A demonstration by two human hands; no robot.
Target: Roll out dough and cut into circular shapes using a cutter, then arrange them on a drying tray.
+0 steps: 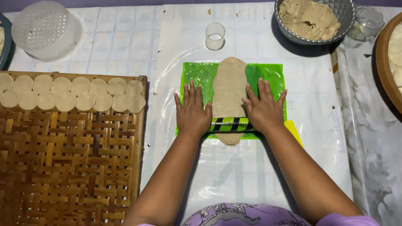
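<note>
A long flat strip of beige dough (229,90) lies on a green plastic sheet (201,77). A green roller with black stripes (229,124) rests across the dough's near end. My left hand (192,109) presses flat on the roller's left end, fingers spread. My right hand (264,108) presses flat on its right end the same way. Both palms are down and the roller shows only between the wrists.
A woven bamboo tray (67,167) at left carries two rows of round dough discs (71,94). A small clear cup (215,36) stands beyond the dough. A grey bowl of dough (312,19) sits at back right. A white plastic lid (46,29) is at back left.
</note>
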